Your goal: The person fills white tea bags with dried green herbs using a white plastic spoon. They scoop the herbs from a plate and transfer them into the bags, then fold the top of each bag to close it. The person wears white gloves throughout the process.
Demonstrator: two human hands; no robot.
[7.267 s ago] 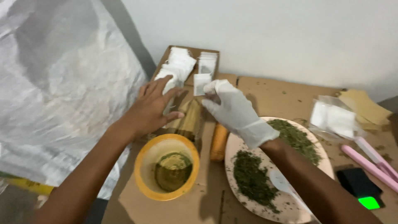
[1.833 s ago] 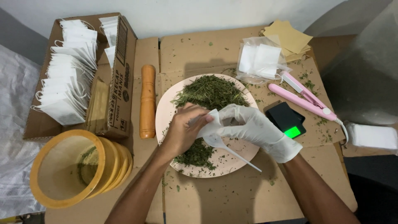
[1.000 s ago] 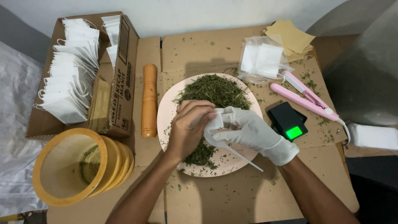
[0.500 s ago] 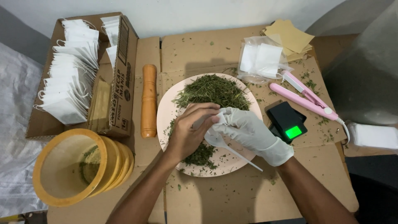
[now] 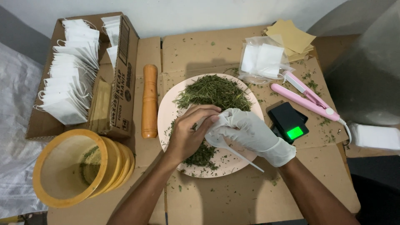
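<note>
Hands (image 5: 189, 133) (image 5: 250, 131), one sachet (image 5: 217, 120), one plate (image 5: 166, 114)

One plate (image 5: 166, 118), one pestle (image 5: 149, 101), perhaps three stacked mortars (image 5: 79, 168).

bare cardboard (image 5: 233, 196) below; pestle (image 5: 148, 101) leftward

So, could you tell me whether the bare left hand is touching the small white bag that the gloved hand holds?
Touching. The head view shows the left hand with fingertips pinching the small white bag held by the gloved right hand.
</note>
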